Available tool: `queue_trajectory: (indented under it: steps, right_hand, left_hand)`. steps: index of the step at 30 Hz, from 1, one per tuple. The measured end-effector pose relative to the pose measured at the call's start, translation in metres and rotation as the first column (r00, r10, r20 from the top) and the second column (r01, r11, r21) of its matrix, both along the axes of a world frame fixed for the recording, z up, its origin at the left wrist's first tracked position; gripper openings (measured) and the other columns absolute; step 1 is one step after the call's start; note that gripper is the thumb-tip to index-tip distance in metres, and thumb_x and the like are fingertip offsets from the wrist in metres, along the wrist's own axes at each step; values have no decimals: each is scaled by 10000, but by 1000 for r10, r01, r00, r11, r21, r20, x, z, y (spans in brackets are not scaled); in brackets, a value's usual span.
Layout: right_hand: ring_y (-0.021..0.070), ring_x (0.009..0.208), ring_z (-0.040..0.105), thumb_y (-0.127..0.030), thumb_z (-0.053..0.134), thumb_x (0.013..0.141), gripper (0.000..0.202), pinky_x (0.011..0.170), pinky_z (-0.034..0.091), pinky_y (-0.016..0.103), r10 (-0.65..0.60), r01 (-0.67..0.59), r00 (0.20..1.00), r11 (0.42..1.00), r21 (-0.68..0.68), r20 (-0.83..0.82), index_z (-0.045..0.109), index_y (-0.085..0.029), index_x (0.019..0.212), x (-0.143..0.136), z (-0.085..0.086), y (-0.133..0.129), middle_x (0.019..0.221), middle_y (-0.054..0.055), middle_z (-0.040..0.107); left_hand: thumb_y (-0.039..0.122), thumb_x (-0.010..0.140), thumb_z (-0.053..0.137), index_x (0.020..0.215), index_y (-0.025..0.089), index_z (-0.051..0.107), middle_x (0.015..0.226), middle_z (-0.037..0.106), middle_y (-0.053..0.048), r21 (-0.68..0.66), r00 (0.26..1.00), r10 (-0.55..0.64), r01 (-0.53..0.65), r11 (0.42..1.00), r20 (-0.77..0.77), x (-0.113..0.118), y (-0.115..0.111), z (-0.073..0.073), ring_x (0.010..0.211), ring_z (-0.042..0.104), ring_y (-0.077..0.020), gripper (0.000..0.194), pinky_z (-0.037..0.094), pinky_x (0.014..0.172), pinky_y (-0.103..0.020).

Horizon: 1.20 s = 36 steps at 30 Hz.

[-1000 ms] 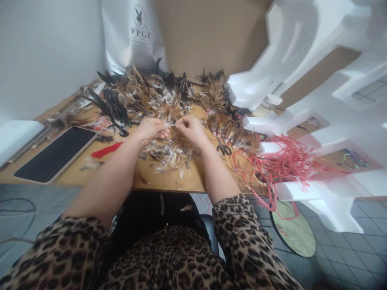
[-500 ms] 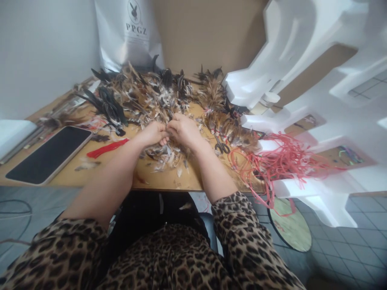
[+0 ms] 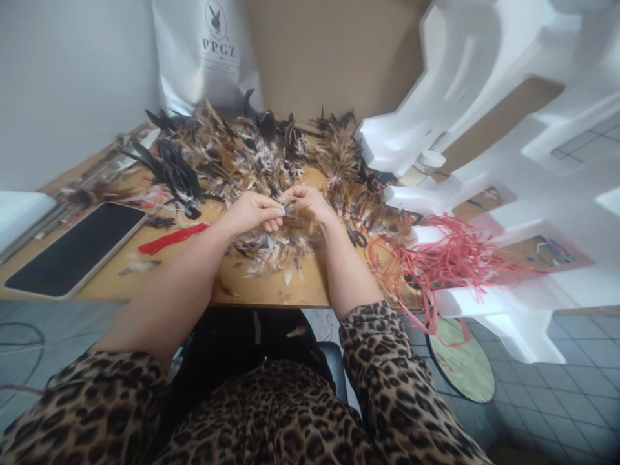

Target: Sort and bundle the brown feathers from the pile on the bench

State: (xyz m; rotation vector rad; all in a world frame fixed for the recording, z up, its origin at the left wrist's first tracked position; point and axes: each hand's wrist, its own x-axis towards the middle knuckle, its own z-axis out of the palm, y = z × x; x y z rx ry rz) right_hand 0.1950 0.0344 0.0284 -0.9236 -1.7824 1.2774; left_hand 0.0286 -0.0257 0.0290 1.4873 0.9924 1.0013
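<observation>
Soft light, blurred stretched edges.

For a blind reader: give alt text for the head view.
Bare left hand and bare right hand work close together among brown, white and black feathers on a yellowish table; rectangular black phone left, tangled red strands right.

The feather pile [image 3: 252,158] was mottled brown, black and white. To its left were a black feather bunch [image 3: 169,169], a plain red bundle [image 3: 172,239] and a black-screened phone [image 3: 77,248] with a pale edge. Right of it were pinkish-red strings [image 3: 455,255]; behind it, a silvery bag [image 3: 203,77] printed black; in front, sleeves [image 3: 382,355] in tan-and-black leopard spots.
</observation>
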Motion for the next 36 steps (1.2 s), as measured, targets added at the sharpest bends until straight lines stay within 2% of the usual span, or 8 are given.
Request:
queue_trajectory:
  steps: [7, 12, 18, 25, 28, 30, 33, 36]
  right_hand:
    - [58, 450, 338, -378, 608, 685, 268, 468, 310, 208, -201, 199, 975, 980, -25, -94, 471, -170, 586, -23, -17, -6, 471, -67, 406]
    - [80, 582, 450, -392, 574, 730, 253, 606, 385, 217, -170, 180, 982, 974, 139, -79, 568, -140, 715, -33, -15, -17, 635, -23, 547]
    - [142, 788, 522, -251, 480, 815, 176, 777, 398, 263, -314, 144, 922, 823, 550, 228, 622, -150, 793, -36, -9, -32, 796, 41, 604]
    - [181, 854, 500, -224, 418, 857, 212, 793, 376, 291, -371, -57, 805, 729, 683, 464, 610, -150, 802, -31, 4, -36, 847, 84, 555]
    - [167, 822, 507, -225, 474, 825, 177, 775, 381, 286, -296, -72, 851, 752, 656, 433, 623, -149, 768, -18, 8, -28, 814, 66, 566]
    - [146, 758, 509, -248, 538, 782, 146, 741, 389, 273, -217, -38, 903, 819, 572, 371, 628, -144, 734, -6, 10, -22, 754, 40, 574]
    - [117, 651, 498, -336, 607, 720, 199, 661, 402, 257, -51, -23, 971, 952, 306, 232, 626, -138, 731, 9, 11, -15, 686, 12, 585]
    - [114, 617, 494, -424, 647, 654, 282, 622, 412, 257, 9, -12, 999, 995, 103, 34, 597, -154, 720, 12, 6, -11, 668, 7, 589]
  left_hand:
    - [267, 661, 688, 637, 95, 648, 584, 649, -52, -66, 922, 318, -311, 948, 221, -1, 12, -7, 444, 557, -75, 179, 449, 453, -179]
    - [230, 675, 653, 640, 92, 645, 542, 620, -24, -73, 852, 456, -453, 889, 257, -4, 21, -14, 427, 534, -58, 143, 441, 450, -165]
    - [201, 689, 611, 613, 102, 632, 504, 592, -8, -33, 840, 507, -511, 859, 195, -3, 21, -14, 404, 516, -64, 126, 437, 440, -175]
    - [186, 693, 588, 584, 144, 635, 476, 576, 5, 155, 903, 421, -405, 901, -90, -7, 19, -21, 396, 510, -81, 126, 387, 419, -171]
    - [203, 677, 612, 569, 159, 650, 510, 601, -2, 249, 928, 297, -241, 938, -223, -10, 16, -22, 427, 527, -85, 123, 386, 445, -173]
    - [237, 677, 631, 603, 160, 674, 531, 617, -14, 228, 952, 213, -162, 960, -219, -10, 11, -17, 428, 527, -87, 115, 393, 453, -182]
    - [285, 691, 644, 663, 143, 695, 545, 623, -39, 127, 986, 88, -71, 989, -139, -6, 3, -6, 426, 522, -96, 153, 389, 428, -196]
    - [302, 673, 675, 642, 123, 679, 542, 615, -45, 53, 998, 63, -63, 997, -8, -3, -1, 1, 430, 510, -85, 182, 402, 432, -195]
